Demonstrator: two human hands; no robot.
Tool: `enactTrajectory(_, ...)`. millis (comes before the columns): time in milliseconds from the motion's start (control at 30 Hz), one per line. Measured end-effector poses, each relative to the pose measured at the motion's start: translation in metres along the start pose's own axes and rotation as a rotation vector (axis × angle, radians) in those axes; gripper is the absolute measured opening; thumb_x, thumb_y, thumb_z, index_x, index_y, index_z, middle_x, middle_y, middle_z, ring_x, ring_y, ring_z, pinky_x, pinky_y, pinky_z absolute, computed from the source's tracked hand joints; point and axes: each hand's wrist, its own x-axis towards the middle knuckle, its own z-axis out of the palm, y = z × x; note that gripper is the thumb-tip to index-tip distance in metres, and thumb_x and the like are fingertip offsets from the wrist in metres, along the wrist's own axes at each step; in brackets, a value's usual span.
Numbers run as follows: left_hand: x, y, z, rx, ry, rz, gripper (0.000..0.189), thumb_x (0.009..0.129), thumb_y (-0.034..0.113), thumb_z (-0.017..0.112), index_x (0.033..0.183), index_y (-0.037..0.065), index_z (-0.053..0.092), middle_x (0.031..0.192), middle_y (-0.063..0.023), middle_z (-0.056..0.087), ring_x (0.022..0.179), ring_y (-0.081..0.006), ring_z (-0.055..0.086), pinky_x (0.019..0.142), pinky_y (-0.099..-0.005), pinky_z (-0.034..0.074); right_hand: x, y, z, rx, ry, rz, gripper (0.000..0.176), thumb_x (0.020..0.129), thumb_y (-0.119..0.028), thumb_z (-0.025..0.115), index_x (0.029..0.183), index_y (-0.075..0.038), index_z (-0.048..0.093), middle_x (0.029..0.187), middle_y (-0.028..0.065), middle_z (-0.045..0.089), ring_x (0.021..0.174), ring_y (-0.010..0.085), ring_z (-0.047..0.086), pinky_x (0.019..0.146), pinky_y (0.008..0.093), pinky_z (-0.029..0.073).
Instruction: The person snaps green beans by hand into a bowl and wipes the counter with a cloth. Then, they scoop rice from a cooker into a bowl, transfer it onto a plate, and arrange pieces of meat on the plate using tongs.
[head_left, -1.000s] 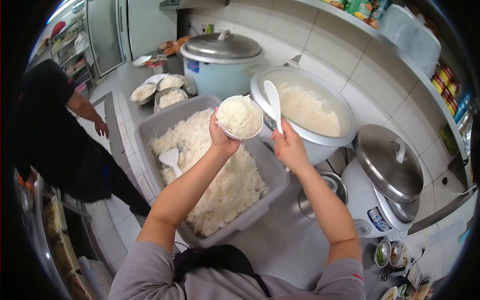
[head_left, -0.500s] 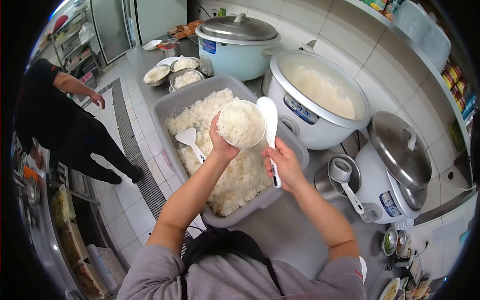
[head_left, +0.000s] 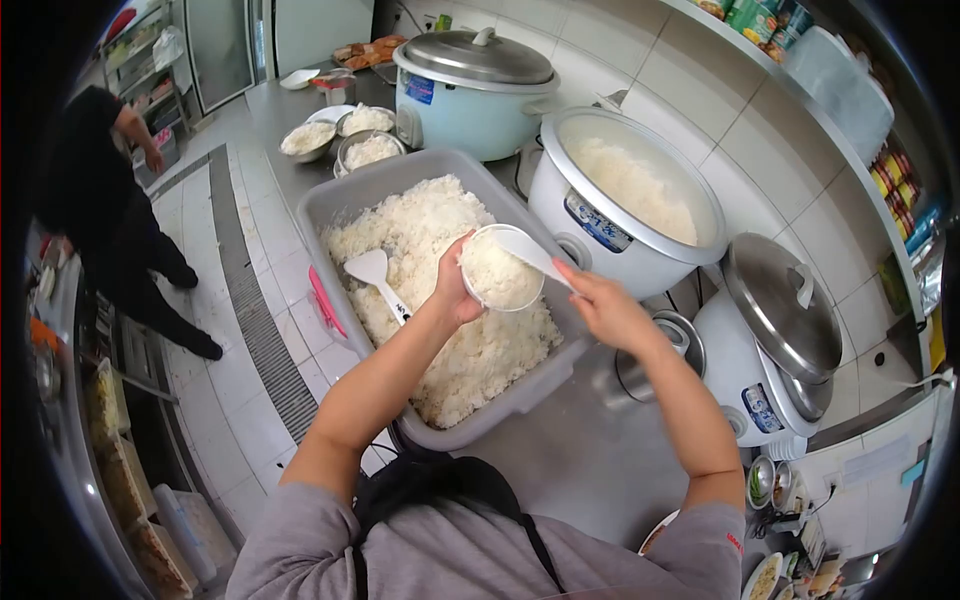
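Observation:
My left hand [head_left: 457, 287] is wrapped round a small white bowl [head_left: 508, 283] heaped with rice, held above a grey tub. In my right hand [head_left: 608, 308] is a white rice paddle [head_left: 526, 248]. Its flat blade lies over the rice at the bowl's upper right edge. Below both hands, the grey tub [head_left: 535, 392] holds a large mass of loose cooked rice [head_left: 420, 215]. A second white rice paddle [head_left: 372, 270] rests on that rice, left of my left hand.
Behind the tub stand a lidded light-blue rice cooker [head_left: 470, 118] and an uncovered rice cooker [head_left: 600, 228] with rice. Another cooker [head_left: 745, 335] and a steel pot [head_left: 640, 378] are at right. Rice-filled bowls [head_left: 308, 140] sit at back left. A person [head_left: 105, 190] stands across the aisle.
The paddle has tipped from upright beside the bowl to lying across its rice. Bowl and left hand have shifted slightly right and down. The other person has moved a little.

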Motion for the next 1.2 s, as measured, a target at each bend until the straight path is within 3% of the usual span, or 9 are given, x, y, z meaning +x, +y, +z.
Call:
enactTrajectory(200,0.002,-0.006,-0.005,0.043,0.089,-0.110,0.049,0.087,0.043,0.035,0.115,0.006,0.050,0.115,-0.0130,0.054,0.104,-0.0291,0.054,0.091,-0.0445,0.041,0.044,-0.017,-0.046,0.197,-0.303,0.273,0.049,0.078,-0.005,0.051,0.126,-0.018,0.046,0.094,0.0129,0.060,0.074,0.0192,0.054,0.073,0.0283,0.043)
enactTrajectory(300,0.001,0.001,-0.007,0.080,0.081,-0.104,0.050,0.087,0.046,0.035,0.116,0.008,0.050,0.116,-0.0117,0.054,0.105,-0.0286,0.053,0.091,-0.0459,0.040,0.048,-0.008,-0.044,0.080,-0.372,-0.053,0.050,0.078,-0.005,0.051,0.126,-0.019,0.046,0.094,0.0129,0.060,0.075,0.0212,0.055,0.072,0.0284,0.043)
enactTrajectory(467,-0.002,0.005,0.000,0.065,0.155,-0.180,0.050,0.087,0.046,0.033,0.120,0.012,0.048,0.120,-0.0104,0.051,0.110,-0.0296,0.048,0.092,-0.0514,0.036,0.040,-0.024,-0.052,-0.180,-0.378,0.027,0.049,0.076,-0.004,0.053,0.123,-0.021,0.049,0.079,0.0111,0.056,0.073,0.0249,0.056,0.069,0.0322,0.043)
enactTrajectory(567,-0.016,0.010,0.019,0.084,0.247,-0.186,0.052,0.086,0.048,0.032,0.121,0.014,0.047,0.124,-0.0106,0.047,0.112,-0.0324,0.046,0.091,-0.0565,0.034,0.036,-0.034,-0.039,-0.384,-0.103,-0.138,0.052,0.072,-0.004,0.056,0.119,-0.025,0.053,0.074,0.0049,0.052,0.066,0.0192,0.053,0.061,0.0311,0.041)
enactTrajectory(633,-0.009,0.011,0.005,0.014,0.159,-0.190,0.054,0.085,0.052,0.030,0.122,0.016,0.046,0.125,-0.0108,0.046,0.113,-0.0346,0.044,0.091,-0.0585,0.032,0.027,-0.033,-0.024,-0.729,0.096,-0.660,0.055,0.066,-0.005,0.058,0.115,-0.031,0.056,0.075,-0.0011,0.050,0.062,0.0135,0.049,0.056,0.0274,0.037)
enactTrajectory(667,-0.007,0.011,0.000,-0.050,0.069,-0.200,0.057,0.085,0.056,0.028,0.123,0.017,0.046,0.126,-0.0110,0.044,0.114,-0.0367,0.041,0.090,-0.0604,0.030,0.025,-0.029,-0.016,-0.895,0.196,-0.742,0.057,0.064,-0.005,0.058,0.113,-0.034,0.057,0.078,-0.0033,0.050,0.062,0.0115,0.047,0.055,0.0251,0.035)
enactTrajectory(900,-0.015,0.010,0.012,0.057,0.155,-0.180,0.057,0.085,0.054,0.029,0.124,0.016,0.045,0.127,-0.0123,0.044,0.114,-0.0357,0.043,0.088,-0.0608,0.033,0.032,-0.005,-0.006,-0.610,0.239,-0.492,0.051,0.066,0.002,0.057,0.111,-0.024,0.061,0.079,0.0027,0.054,0.064,0.0176,0.049,0.058,0.0279,0.040)
enactTrajectory(967,-0.015,0.009,0.013,0.046,0.137,-0.123,0.054,0.086,0.050,0.031,0.122,0.012,0.046,0.123,-0.0123,0.048,0.111,-0.0320,0.048,0.089,-0.0562,0.037,0.025,0.002,0.006,-0.074,0.002,-0.139,0.047,0.074,0.005,0.055,0.115,-0.018,0.057,0.079,0.0048,0.054,0.067,0.0180,0.051,0.062,0.0252,0.041)
enactTrajectory(1200,-0.008,0.006,0.001,-0.096,-0.043,0.009,0.050,0.087,0.043,0.033,0.118,0.006,0.049,0.116,-0.0124,0.054,0.106,-0.0279,0.052,0.091,-0.0445,0.041,0.017,0.003,0.007,0.222,-0.035,-0.002,0.052,0.079,0.002,0.052,0.127,-0.016,0.045,0.082,0.0109,0.054,0.065,0.0179,0.048,0.064,0.0252,0.042)
